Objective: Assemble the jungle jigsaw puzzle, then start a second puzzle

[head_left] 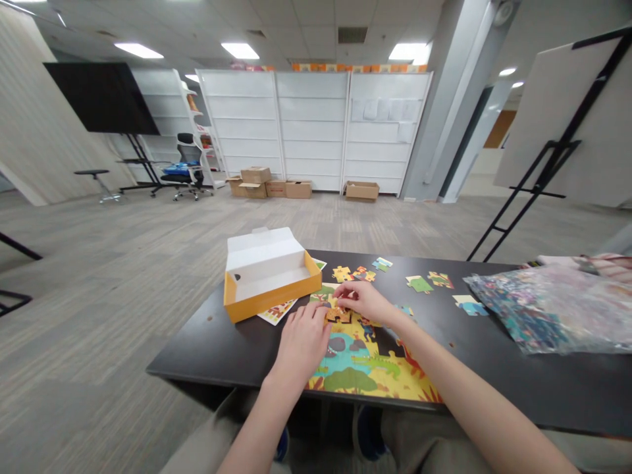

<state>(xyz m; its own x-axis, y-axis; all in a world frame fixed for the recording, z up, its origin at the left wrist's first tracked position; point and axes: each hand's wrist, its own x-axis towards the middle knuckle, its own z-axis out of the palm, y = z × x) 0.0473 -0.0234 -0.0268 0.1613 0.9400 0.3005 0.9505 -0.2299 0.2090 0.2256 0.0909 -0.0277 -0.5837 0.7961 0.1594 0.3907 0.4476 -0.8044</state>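
A partly joined colourful jigsaw puzzle [365, 368] lies at the near edge of a dark table [212, 349]. My left hand [303, 339] rests on its left part, fingers curled down onto the pieces. My right hand [360, 299] is just beyond it, fingers pinched on an orange puzzle piece [338, 315] at the puzzle's far edge. Loose pieces [419, 283] lie scattered on the table farther back.
An open yellow and white box [266, 273] stands at the table's far left corner. A clear plastic bag of puzzle pieces [548, 306] lies at the right. An easel [543, 171] stands behind it. Cardboard boxes [257, 181] and an office chair [187, 168] are across the room.
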